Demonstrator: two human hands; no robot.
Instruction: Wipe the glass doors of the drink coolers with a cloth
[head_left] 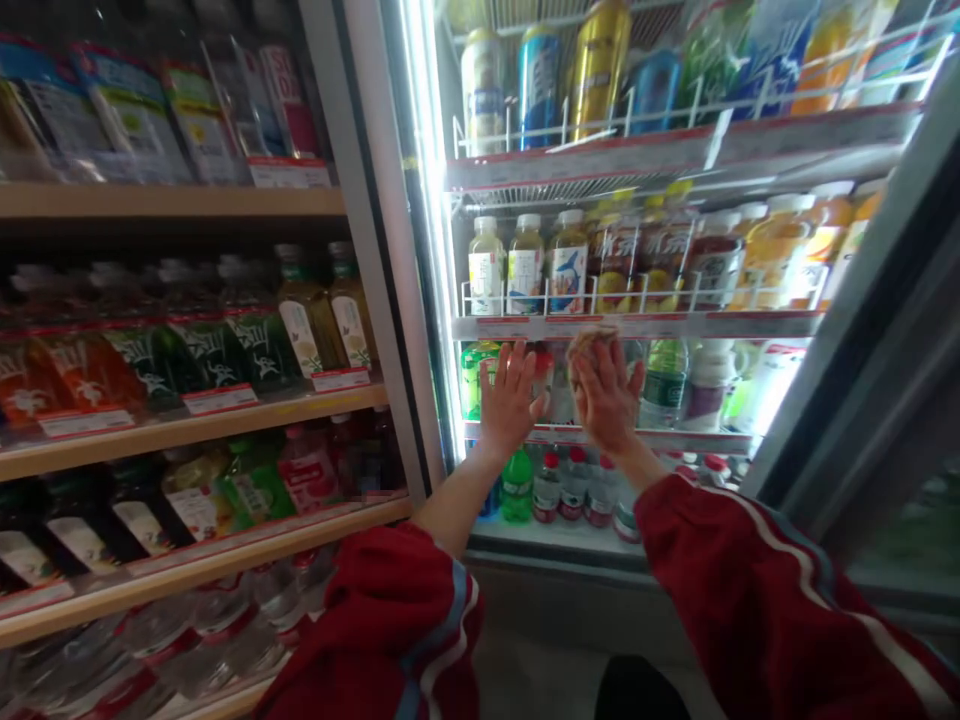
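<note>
My left hand [513, 400] is raised in front of the third shelf of a lit drinks cooler, fingers stretched out and holding nothing. To its right, my right hand [606, 395] has a crumpled brownish cloth [581, 350] under its palm and fingers. Part of the cloth shows past the fingertips, just below the price rail [637, 325]. Both palms face the cooler; whether they touch a glass pane cannot be made out. Behind them stand a green-labelled bottle [664, 385] and other drinks, partly hidden by my hands.
Upper cooler shelves hold cans [600, 65] and juice bottles [527, 262] behind wire rails. Small red-capped bottles [575, 485] and a green bottle [517, 485] stand at the bottom. Wooden shelves [225, 420] of bottles rise at left. A dark frame [840, 340] slants along the right.
</note>
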